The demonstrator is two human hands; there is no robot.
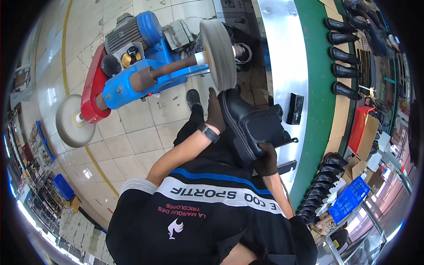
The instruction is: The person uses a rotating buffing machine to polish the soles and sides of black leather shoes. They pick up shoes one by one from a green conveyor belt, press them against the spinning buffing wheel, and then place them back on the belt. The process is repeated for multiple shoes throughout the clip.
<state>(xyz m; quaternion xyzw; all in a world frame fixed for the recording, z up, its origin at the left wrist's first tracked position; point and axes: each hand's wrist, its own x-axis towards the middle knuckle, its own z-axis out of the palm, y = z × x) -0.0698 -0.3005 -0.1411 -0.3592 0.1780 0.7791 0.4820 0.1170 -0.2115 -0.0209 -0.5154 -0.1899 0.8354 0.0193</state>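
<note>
Head view:

1. Locate the black boot point(256, 119) between the hands, in front of the person's body and just beside the metal strip point(287, 57) of the desk point(319, 84). Its toe points up toward the grey wheel point(218, 55); its sole faces left and its opening faces right.
2. Right hand point(266, 160): gloved, with the fingers closed around the heel end. This hold likely steadies the boot from behind and leaves the toe uncovered.
3. Left hand point(215, 112): gloved, set along the sole near the toe, fingers pointing upward. Whether they grip or only brace cannot be told; the boot hides part of the hand. The placement probably supports the front and guides its angle.
4. The toe lies at the lower rim of the wheel. Contact, or a slight gap, cannot be confirmed.
5. The wheel sits at the end of a shaft point(174, 67) on the blue machine point(119, 90). This overhang seems intended to leave room around the rim for a boot and both hands.
6. On the desk, black shoes point(344, 55) stand spaced in a row, apparently for easy pickup. A dark block point(295, 108) rests on the strip, near the boot.
</note>
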